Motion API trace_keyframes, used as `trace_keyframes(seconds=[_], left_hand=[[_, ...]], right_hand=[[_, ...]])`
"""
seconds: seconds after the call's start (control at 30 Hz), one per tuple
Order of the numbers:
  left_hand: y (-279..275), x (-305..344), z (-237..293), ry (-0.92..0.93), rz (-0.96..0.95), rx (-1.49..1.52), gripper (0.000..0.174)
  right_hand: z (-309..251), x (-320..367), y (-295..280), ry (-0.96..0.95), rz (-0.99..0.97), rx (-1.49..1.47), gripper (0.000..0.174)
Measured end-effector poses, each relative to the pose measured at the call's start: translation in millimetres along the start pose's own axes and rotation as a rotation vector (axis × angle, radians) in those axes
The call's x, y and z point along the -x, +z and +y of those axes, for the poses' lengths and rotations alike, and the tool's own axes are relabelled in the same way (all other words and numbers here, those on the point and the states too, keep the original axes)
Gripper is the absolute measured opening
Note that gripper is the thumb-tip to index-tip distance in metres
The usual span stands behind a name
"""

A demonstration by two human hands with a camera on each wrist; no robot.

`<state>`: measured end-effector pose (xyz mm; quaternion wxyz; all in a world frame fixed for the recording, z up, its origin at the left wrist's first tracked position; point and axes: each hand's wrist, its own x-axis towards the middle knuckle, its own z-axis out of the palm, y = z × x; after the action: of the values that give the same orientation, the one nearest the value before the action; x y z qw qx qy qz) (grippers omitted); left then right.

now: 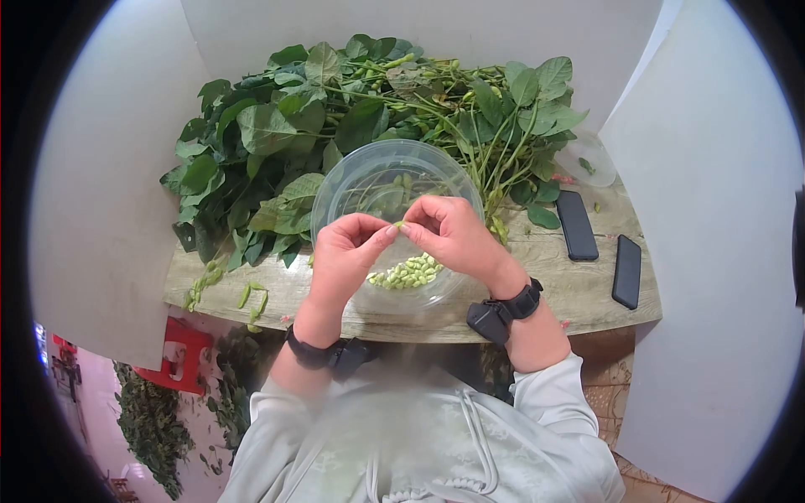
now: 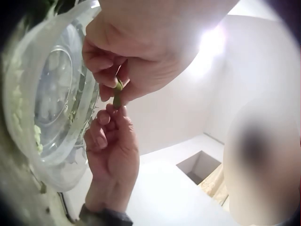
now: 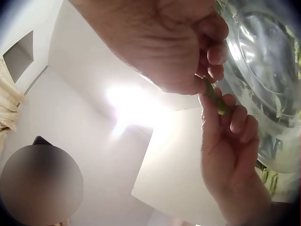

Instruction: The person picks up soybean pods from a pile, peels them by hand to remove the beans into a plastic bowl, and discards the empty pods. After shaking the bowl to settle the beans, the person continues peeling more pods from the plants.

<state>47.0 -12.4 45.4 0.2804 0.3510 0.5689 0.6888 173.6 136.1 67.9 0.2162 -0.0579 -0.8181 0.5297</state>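
A small green soybean pod is pinched at both ends, between the thumbs and fingertips of the two hands. My left hand grips one end and my right hand the other, fingertips nearly meeting. Seen from the left wrist, the pod spans the short gap between the hands. Both hands are over a clear plastic tub. Pale green shelled beans lie in a heap at the tub's near side, visible below the hands.
Leafy soybean plants with pods are piled across the back of the wooden table. Two black phones lie at the right. Loose pods sit at the left front edge. A red stool stands on the floor.
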Motion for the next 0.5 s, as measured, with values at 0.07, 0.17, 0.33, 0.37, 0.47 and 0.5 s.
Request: trace_keyframes(seconds=[0.07,0.17,0.33,0.37,0.47,0.5], left_hand=[[4.9,2.7,-0.5,0.083,0.011,-0.213,0.018],[1.0,2.4,-0.6,0.115,-0.09,-0.472,0.024],[0.7,1.2,-0.8,0.034,-0.12,-0.549,0.022],[0.4,0.8,-2.0,0.061,-0.131,-0.605,0.021],[3.6,0.0,-2.6,0.157,-0.126,-0.721,0.017],[5.7,0.3,0.3,0.158,-0.127,-0.722,0.017]], right_hand=[[1.7,-1.3,2.2,0.029,0.01,-0.037,0.014],[14.1,-2.5,7.1,0.067,0.029,-0.114,0.014],[8.0,-3.8,2.2,0.212,-0.017,-0.26,0.013],[8.9,-4.2,1.9,0.237,-0.022,-0.294,0.013],[13.1,-4.6,2.8,0.283,-0.011,-0.319,0.01],[14.6,-5.0,3.3,0.304,0.005,-0.309,0.008]])
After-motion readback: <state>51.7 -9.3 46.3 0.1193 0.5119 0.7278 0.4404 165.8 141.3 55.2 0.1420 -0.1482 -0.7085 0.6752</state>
